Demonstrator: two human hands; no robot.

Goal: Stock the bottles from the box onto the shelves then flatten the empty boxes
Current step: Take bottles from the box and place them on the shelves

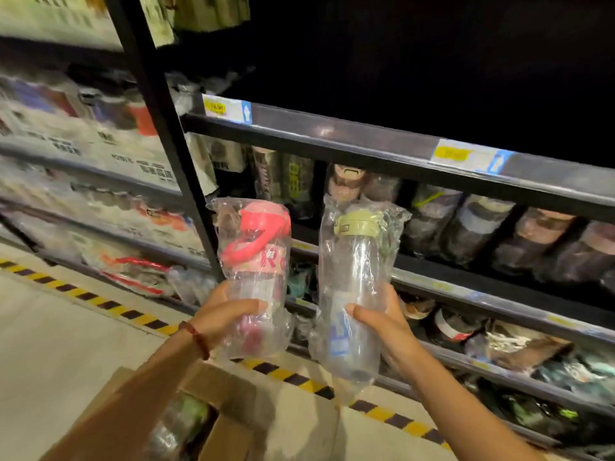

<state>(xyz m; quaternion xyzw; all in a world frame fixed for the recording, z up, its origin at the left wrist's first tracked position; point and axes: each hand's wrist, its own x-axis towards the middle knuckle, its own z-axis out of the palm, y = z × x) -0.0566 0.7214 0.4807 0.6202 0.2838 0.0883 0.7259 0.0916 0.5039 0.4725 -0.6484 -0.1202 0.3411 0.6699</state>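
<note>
Dark metal shelves (399, 151) of wrapped bottles fill the background, above a floor edged with yellow-black tape (139, 319). Left hand (223, 314) grips a bagged pink-lidded bottle (256, 261); right hand (382, 322) grips a bagged green-lidded bottle (352, 277), both upright before the shelves. Below sits an open cardboard box (229, 414) holding more bottles.
</note>
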